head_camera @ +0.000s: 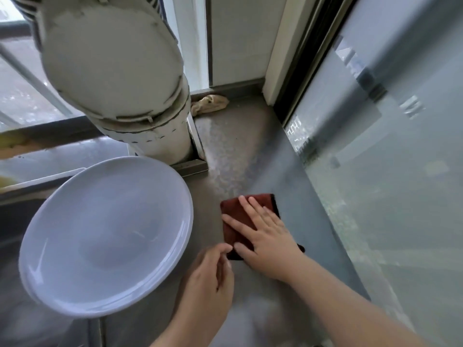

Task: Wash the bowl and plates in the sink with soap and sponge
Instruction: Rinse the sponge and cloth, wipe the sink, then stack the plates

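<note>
A large white plate (105, 236) lies on the grey counter (233, 151) at the left, partly over the sink edge. To its right lies a folded dark red cloth (234, 221). My right hand (265, 236) lies flat on the cloth with straight, spread fingers. My left hand (208, 279) is just below the cloth's near left corner, its thumb and fingertips curled toward that corner; whether they pinch the cloth is unclear. No bowl, soap or sponge is in view.
A wide white pipe (112, 71) rises from the counter behind the plate. A crumpled beige rag (210, 102) lies in the far corner. Frosted glass (388, 146) lines the right side. A window rail runs along the left (50, 131).
</note>
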